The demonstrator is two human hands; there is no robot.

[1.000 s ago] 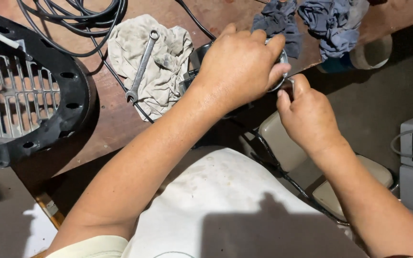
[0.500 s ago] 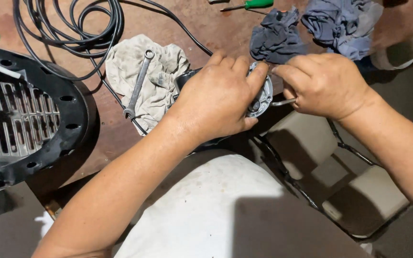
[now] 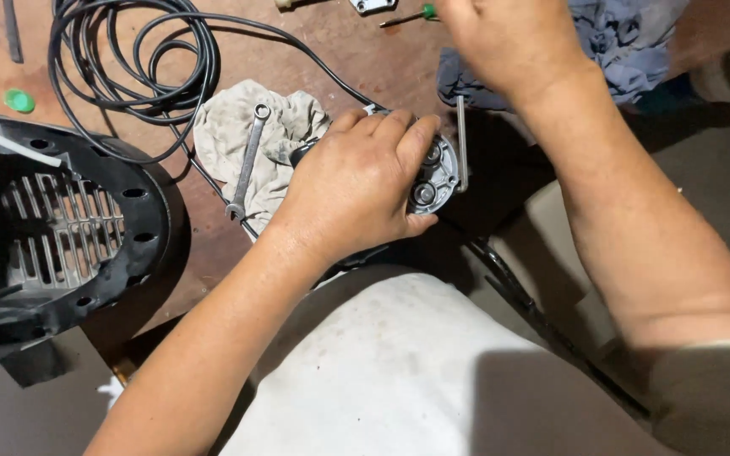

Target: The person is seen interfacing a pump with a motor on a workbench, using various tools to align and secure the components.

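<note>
My left hand (image 3: 361, 181) grips a round grey metal housing (image 3: 434, 173) at the near edge of the brown wooden table (image 3: 365, 63); its flat end with bolts faces right. My right hand (image 3: 509, 42) is raised at the top of the view, closed around the handle of a thin metal tool (image 3: 461, 143) whose shaft hangs down beside the housing's right rim. Whether the tip touches the housing I cannot tell.
A spanner (image 3: 247, 160) lies on a dirty pale rag (image 3: 285, 135) left of the housing. A coiled black cable (image 3: 128, 67) is at the back left, a black grilled cover (image 3: 61, 228) at the left, blue rags (image 3: 627, 42) at the back right, a green-handled screwdriver (image 3: 411, 14) behind.
My right hand has lifted from beside the housing up to the top of the view, carrying the thin tool upright. My left hand still holds the housing.
</note>
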